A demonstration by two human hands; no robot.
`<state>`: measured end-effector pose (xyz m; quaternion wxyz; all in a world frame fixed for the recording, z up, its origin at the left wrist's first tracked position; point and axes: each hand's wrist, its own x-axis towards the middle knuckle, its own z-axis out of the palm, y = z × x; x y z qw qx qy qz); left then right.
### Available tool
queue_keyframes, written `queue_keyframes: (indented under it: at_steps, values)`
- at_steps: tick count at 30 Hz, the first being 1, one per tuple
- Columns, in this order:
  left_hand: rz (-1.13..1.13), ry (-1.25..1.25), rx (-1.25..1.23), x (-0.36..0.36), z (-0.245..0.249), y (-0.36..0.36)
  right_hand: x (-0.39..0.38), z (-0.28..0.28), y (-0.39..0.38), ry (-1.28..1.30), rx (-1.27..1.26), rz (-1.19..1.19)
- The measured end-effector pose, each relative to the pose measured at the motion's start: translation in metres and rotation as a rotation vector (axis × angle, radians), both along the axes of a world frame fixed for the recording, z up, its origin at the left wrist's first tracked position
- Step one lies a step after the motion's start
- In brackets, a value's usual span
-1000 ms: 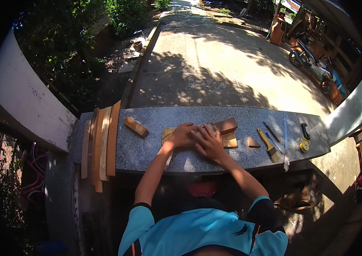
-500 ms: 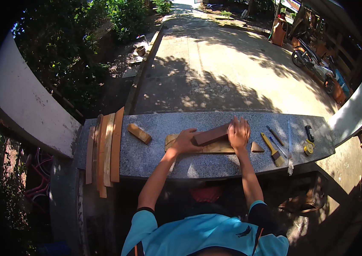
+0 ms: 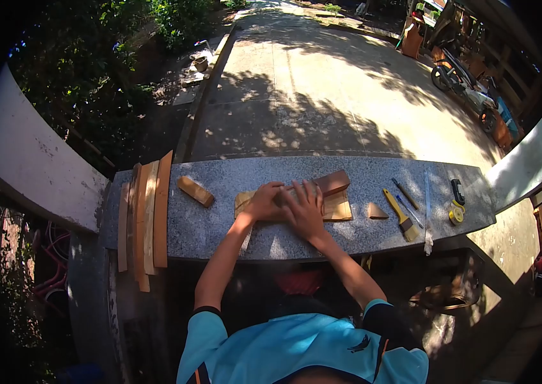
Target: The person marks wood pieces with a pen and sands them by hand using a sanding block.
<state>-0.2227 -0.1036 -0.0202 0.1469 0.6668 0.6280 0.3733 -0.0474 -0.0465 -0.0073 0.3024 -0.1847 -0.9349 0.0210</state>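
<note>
A dark reddish-brown wooden block (image 3: 333,182) lies slantwise over a pale wooden board (image 3: 338,207) on the stone bench top. My left hand (image 3: 263,203) is closed round the block's left end. Over that same end, my right hand (image 3: 305,210) rests with its fingers stretched out and slightly spread, right beside the left hand. Both hands cover the block's left part and much of the board's middle. A small wooden wedge (image 3: 376,211) lies just right of the board.
Several long wooden strips (image 3: 162,211) overhang the bench's left front edge. A short wood block (image 3: 195,191) lies near them. To the right are a yellow-handled paintbrush (image 3: 400,214), a steel ruler (image 3: 428,205), a yellow tape roll (image 3: 455,215) and a black clamp-like tool (image 3: 457,190).
My right hand has left the block's right end and moved left along it, beside my left hand. The whole view has shifted slightly.
</note>
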Motion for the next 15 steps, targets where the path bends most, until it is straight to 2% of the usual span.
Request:
queue_keyframes:
  at_steps: [1, 2, 3, 5, 6, 7, 9, 13, 14, 15]
  values:
    - [-0.032, 0.021, 0.020, 0.002, 0.000, -0.004, -0.007, 0.003, -0.014, -0.021, 0.005, 0.162]
    - [-0.067, -0.120, 0.093, 0.002, 0.001, -0.011, -0.003, 0.011, -0.008, -0.061, -0.015, 0.252]
    - [-0.063, -0.146, 0.021, 0.005, 0.012, -0.014, 0.001, 0.019, 0.007, -0.091, -0.031, 0.343]
    - [-0.045, -0.200, -0.117, 0.016, 0.029, -0.014, 0.023, 0.025, 0.056, -0.121, -0.071, 0.030]
    - [-0.030, -0.088, 0.029, 0.016, 0.012, -0.013, 0.042, 0.016, 0.089, -0.048, -0.122, -0.124]
    - [-0.026, 0.010, 0.101, 0.018, 0.015, -0.014, 0.055, 0.005, 0.111, 0.019, -0.174, -0.276]
    - [-0.022, 0.203, 0.239, 0.026, 0.023, -0.017, 0.062, -0.002, 0.112, 0.099, -0.234, -0.213]
    - [-0.008, 0.219, 0.090, 0.029, 0.023, -0.024, 0.057, 0.005, 0.112, 0.098, -0.229, -0.170]
    - [-0.010, 0.242, 0.075, 0.027, 0.024, -0.024, 0.051, 0.008, 0.107, 0.129, -0.331, -0.127]
    - [-0.015, 0.262, 0.061, 0.027, 0.028, -0.024, 0.043, 0.008, 0.104, 0.085, -0.286, -0.156]
